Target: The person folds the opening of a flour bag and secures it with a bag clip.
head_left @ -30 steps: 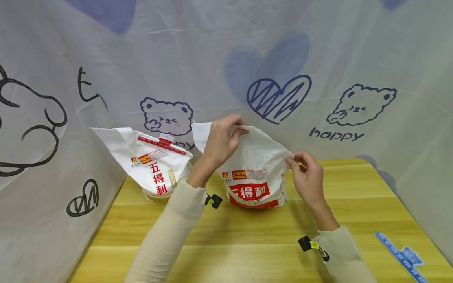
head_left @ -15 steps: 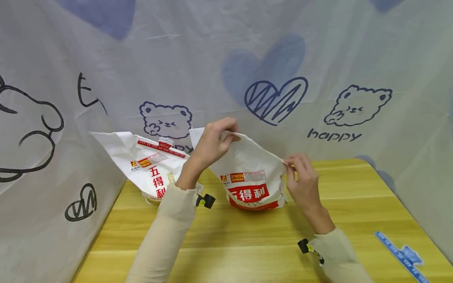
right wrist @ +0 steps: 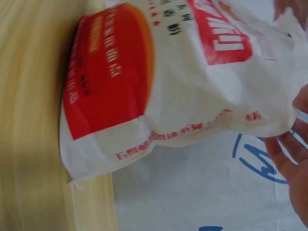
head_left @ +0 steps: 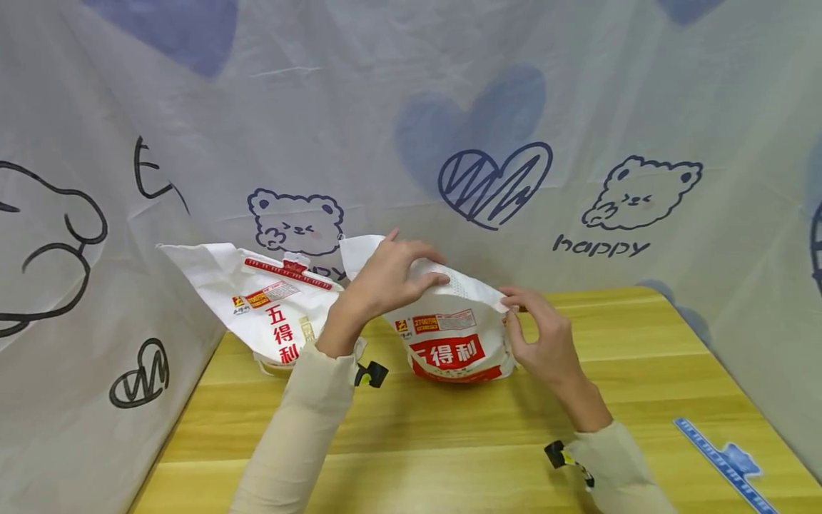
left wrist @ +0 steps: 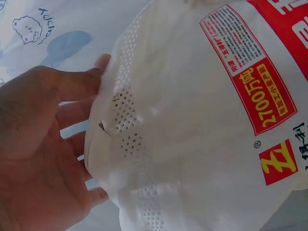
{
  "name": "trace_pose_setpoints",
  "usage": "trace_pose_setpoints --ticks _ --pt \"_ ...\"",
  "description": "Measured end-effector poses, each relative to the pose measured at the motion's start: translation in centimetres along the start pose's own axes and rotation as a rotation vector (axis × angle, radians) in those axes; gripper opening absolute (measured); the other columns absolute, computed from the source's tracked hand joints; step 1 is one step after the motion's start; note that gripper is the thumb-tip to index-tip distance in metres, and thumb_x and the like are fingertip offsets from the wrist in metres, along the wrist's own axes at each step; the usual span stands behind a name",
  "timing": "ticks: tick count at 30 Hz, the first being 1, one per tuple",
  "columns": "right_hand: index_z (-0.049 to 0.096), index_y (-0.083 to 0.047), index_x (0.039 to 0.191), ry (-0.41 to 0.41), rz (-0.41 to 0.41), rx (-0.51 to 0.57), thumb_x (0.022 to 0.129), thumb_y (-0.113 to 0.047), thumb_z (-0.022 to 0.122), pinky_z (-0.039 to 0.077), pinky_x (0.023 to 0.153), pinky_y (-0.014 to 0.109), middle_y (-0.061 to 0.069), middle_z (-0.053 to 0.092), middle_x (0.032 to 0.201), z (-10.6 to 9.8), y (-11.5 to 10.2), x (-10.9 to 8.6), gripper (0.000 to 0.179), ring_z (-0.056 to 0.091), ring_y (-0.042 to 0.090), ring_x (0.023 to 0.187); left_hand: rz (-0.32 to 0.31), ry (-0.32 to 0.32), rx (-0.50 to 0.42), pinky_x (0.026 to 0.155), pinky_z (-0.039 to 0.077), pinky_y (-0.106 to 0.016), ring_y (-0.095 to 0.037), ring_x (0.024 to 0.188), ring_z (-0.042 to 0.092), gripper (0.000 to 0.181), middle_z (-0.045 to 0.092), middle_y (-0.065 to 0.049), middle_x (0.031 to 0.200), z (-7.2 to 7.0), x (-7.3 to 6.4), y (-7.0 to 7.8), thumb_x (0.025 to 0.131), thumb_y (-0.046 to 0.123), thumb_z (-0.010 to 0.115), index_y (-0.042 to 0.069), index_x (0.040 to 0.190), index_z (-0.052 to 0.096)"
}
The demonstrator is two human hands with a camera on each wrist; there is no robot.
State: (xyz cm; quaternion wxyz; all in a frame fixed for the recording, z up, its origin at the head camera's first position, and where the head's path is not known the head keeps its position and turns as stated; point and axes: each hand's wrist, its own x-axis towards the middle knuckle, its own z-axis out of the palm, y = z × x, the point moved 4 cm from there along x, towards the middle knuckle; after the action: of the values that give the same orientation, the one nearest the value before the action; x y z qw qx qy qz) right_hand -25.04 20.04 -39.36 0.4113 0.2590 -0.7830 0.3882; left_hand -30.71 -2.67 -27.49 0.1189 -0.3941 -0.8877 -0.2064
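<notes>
A white flour bag (head_left: 443,350) with red print stands mid-table, its perforated top folded over toward me. My left hand (head_left: 398,275) is at the top edge, left of the middle. In the left wrist view its fingers (left wrist: 77,144) spread loosely against the edge, partly hidden behind the bag. My right hand (head_left: 546,343) pinches the bag's right top corner between thumb and fingers; in the right wrist view the lower fingers (right wrist: 281,156) lie under that edge. Left of it stands a second flour bag (head_left: 282,314), its folded top held by a red clip (head_left: 289,271).
A blue sealing clip (head_left: 726,457) lies on the wooden table (head_left: 449,464) at the right front. Behind and at the sides hangs a pale cloth (head_left: 385,164) with bear and heart drawings.
The bag's top has come down and folded forward, so its perforated strip now shows. My left fingers have loosened and spread along the edge; the right hand has moved slightly left with the corner.
</notes>
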Motion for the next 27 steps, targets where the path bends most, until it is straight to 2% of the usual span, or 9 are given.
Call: trace_pose_setpoints --ticks 4,8,11,13,19,27 --pt "0.069 -0.001 0.11 -0.007 0.138 0.096 0.095 0.0 0.067 0.052 0.091 0.018 0.01 0.072 0.117 0.1 0.3 0.3 0.015 0.068 0.025 0.104 0.029 0.06 -0.002 0.125 0.015 -0.053 -0.022 0.108 0.069 0.018 0.077 -0.003 0.106 0.1 -0.1 -0.1 0.092 0.019 0.079 0.009 0.107 0.078" --pt "0.07 -0.003 0.117 -0.022 0.25 0.107 0.097 -0.009 0.071 0.052 0.085 0.019 0.008 0.072 0.114 0.5 0.5 0.7 0.021 0.066 0.021 0.1 0.058 0.126 -0.013 0.124 0.02 -0.052 -0.022 0.102 0.071 0.014 0.077 -0.004 0.102 0.3 -0.2 -0.3 0.091 0.012 0.079 0.007 0.104 0.078" --pt "0.071 -0.004 0.116 -0.034 0.293 0.105 0.097 -0.009 0.071 0.052 0.084 0.019 0.006 0.072 0.112 0.8 0.7 0.9 0.019 0.065 0.018 0.098 0.068 0.157 -0.023 0.124 0.022 -0.05 -0.022 0.1 0.071 0.012 0.077 -0.004 0.101 0.4 -0.3 -0.4 0.091 0.008 0.077 0.007 0.103 0.078" --pt "0.072 -0.003 0.112 -0.033 0.304 0.104 0.097 -0.007 0.07 0.052 0.084 0.017 0.006 0.071 0.108 0.9 0.7 1.0 0.015 0.065 0.018 0.096 0.066 0.167 0.005 0.123 0.025 -0.049 -0.022 0.101 0.071 0.012 0.077 -0.004 0.103 0.4 -0.4 -0.4 0.093 0.008 0.075 0.008 0.104 0.078" --pt "0.072 -0.001 0.104 -0.018 0.308 0.102 0.096 -0.001 0.07 0.052 0.082 0.013 0.008 0.071 0.1 0.8 1.0 1.2 0.008 0.066 0.019 0.09 0.009 0.177 0.175 0.116 0.034 -0.047 -0.024 0.107 0.067 0.011 0.075 -0.001 0.11 0.3 -0.8 -0.3 0.096 0.013 0.073 0.012 0.106 0.076" --pt "0.072 0.001 0.102 0.001 0.295 0.093 0.093 0.005 0.07 0.053 0.082 0.012 0.01 0.071 0.099 0.7 1.5 0.8 0.01 0.066 0.02 0.088 0.037 0.305 0.2 0.122 0.027 -0.049 -0.022 0.101 0.067 0.006 0.075 0.0 0.102 0.5 -0.9 -0.2 0.094 0.012 0.074 0.013 0.099 0.077"
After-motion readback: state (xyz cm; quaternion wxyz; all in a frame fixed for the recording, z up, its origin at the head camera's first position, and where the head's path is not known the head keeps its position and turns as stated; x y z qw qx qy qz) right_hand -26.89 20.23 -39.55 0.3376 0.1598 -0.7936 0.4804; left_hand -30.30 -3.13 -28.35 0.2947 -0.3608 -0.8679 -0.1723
